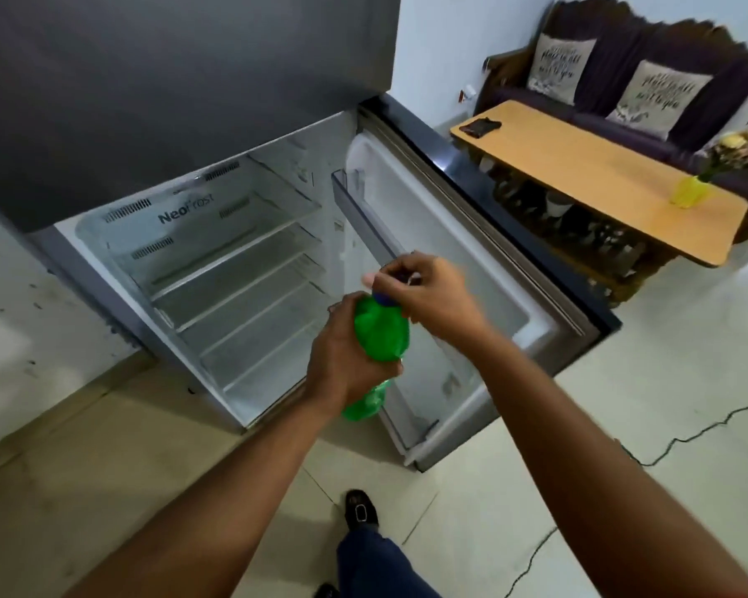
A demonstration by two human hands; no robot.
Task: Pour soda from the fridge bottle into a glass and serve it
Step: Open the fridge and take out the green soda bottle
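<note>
In front of open fridge (217, 269): left hand (346, 356) wrapped around green bottle (381, 334) at middle, right hand (428, 295) pinching blue cap (383, 299). Plastic probably thin, cold, maybe slippery; grip body firmly. No glass visible.

Your room looks dim and soft. The open fridge (217, 269) glows white inside. Your hands look a bit blurry. Straight lines bend near the edges, and the sofa (648, 79) looks fuzzy.
</note>
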